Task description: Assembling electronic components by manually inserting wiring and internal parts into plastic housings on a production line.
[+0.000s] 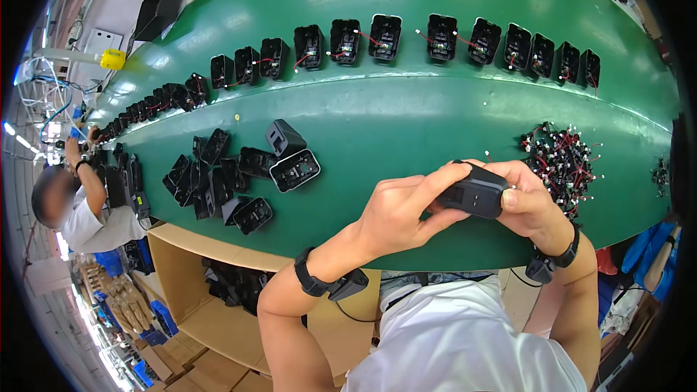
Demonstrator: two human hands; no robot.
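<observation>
Our left hand [396, 210] and right hand [536, 205] grip a black case [475, 194], probably steadying it; wires [556, 160] lie near our right fingers [512, 171], seemingly handy.

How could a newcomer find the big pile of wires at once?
On the green table, look right, just beyond the right hand, which holds a black case. There lies the pile of wires, red and black with white ends, much larger than the small dark heap farther right.
</observation>
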